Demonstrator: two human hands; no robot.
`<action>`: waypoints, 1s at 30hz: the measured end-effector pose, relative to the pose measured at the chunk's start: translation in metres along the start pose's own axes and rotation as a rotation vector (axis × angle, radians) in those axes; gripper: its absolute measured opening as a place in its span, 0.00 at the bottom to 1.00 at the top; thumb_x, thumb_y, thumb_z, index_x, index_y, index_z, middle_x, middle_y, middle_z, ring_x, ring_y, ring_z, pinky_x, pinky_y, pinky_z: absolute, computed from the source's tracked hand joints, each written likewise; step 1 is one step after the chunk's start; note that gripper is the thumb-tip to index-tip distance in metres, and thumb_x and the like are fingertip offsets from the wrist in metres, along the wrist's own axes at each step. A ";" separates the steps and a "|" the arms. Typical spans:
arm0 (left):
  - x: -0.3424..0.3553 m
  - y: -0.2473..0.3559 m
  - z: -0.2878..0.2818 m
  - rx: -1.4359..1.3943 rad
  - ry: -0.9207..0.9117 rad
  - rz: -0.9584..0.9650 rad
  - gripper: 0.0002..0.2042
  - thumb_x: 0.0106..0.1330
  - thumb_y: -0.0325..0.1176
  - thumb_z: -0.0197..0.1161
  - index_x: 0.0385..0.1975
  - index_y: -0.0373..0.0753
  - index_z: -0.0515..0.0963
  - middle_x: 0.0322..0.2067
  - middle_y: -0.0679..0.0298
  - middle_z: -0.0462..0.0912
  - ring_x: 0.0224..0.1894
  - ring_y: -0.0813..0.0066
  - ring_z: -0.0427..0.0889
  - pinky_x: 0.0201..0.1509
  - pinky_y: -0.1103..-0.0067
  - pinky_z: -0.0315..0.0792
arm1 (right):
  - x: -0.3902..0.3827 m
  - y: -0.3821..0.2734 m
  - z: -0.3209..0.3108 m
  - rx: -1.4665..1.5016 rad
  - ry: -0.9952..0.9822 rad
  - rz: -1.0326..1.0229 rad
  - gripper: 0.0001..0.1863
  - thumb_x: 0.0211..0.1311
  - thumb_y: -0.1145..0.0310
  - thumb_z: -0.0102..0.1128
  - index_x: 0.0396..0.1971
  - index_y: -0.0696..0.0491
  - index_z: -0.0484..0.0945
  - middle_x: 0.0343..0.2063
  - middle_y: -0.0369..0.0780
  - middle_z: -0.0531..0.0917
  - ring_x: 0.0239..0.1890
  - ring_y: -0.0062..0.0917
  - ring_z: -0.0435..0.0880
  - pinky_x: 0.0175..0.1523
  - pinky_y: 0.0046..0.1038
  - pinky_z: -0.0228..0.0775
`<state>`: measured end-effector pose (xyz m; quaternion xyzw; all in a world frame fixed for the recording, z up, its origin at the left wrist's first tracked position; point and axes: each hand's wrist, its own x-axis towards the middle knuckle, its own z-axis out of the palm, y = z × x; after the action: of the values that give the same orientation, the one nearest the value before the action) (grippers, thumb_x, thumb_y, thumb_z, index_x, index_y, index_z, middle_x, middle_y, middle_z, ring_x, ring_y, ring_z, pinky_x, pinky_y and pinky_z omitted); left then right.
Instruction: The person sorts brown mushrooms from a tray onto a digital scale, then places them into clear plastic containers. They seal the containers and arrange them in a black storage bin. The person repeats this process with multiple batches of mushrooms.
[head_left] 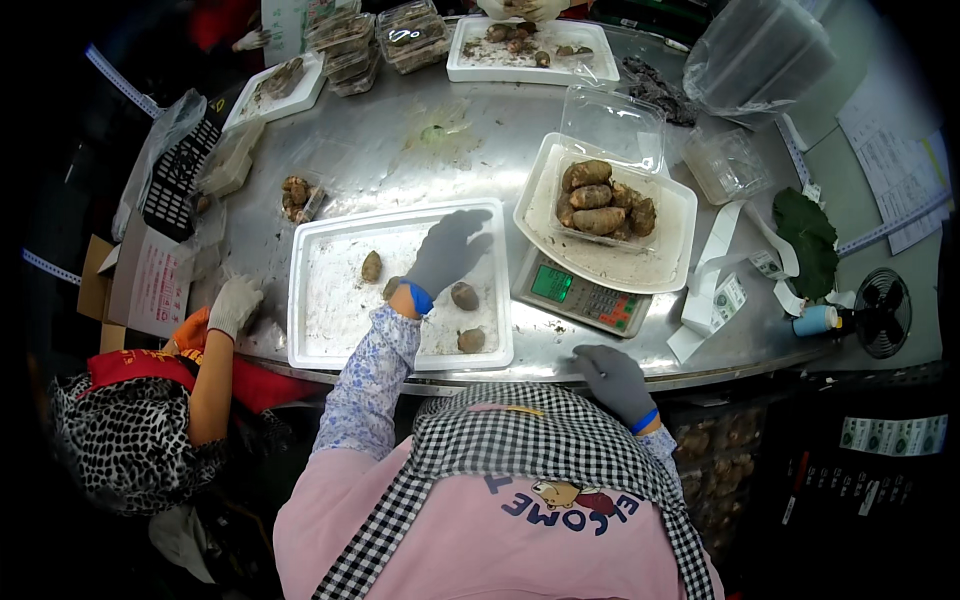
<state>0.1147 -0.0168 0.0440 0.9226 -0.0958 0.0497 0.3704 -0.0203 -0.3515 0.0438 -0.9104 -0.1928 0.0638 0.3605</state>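
Note:
My left hand (450, 250), in a grey glove, reaches over a white tray (325, 330) with fingers extended and apart, holding nothing visible. A few brown tubers (371, 266) lie in the tray, one partly hidden under my wrist. My right hand (612, 375), also gloved, is at the table's near edge, fingers loosely extended and empty. Ahead of it stands a scale (555, 287) bearing a white tray (672, 235). In that tray is an open clear clamshell (610, 110) heaped with tubers (600, 195).
A co-worker's gloved hands (235, 305) are at left beside a carton (155, 290). Filled clamshells (410, 35) and more trays (530, 70) line the far side, where another worker's hand (520, 8) shows. Paper strips (720, 290), a leaf (805, 240) and a small fan (882, 310) are at right.

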 end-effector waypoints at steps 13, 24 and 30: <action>0.213 0.099 0.028 -1.274 -0.037 -0.214 0.26 0.75 0.51 0.51 0.60 0.34 0.72 0.44 0.60 0.81 0.46 0.70 0.80 0.54 0.76 0.72 | 0.151 0.049 -0.135 0.896 0.930 0.171 0.22 0.75 0.60 0.49 0.61 0.59 0.69 0.49 0.43 0.80 0.48 0.25 0.80 0.52 0.28 0.73; 0.068 0.106 0.028 -0.292 0.192 0.632 0.15 0.58 0.20 0.59 0.46 0.38 0.80 0.44 0.53 0.80 0.50 0.51 0.77 0.55 0.64 0.72 | 0.124 0.045 -0.092 0.343 0.719 0.184 0.19 0.72 0.64 0.52 0.57 0.57 0.75 0.51 0.45 0.81 0.52 0.30 0.80 0.58 0.29 0.71; 0.071 0.103 0.029 -0.363 0.251 0.396 0.20 0.63 0.24 0.61 0.56 0.41 0.77 0.62 0.53 0.72 0.66 0.55 0.69 0.70 0.67 0.63 | 0.124 0.017 -0.097 0.141 0.805 0.170 0.18 0.73 0.67 0.50 0.57 0.58 0.74 0.49 0.44 0.82 0.49 0.28 0.82 0.54 0.28 0.74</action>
<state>0.1625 -0.1197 0.1044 0.7911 -0.2349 0.2168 0.5216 0.1234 -0.3754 0.1060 -0.8483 0.0443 -0.2548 0.4621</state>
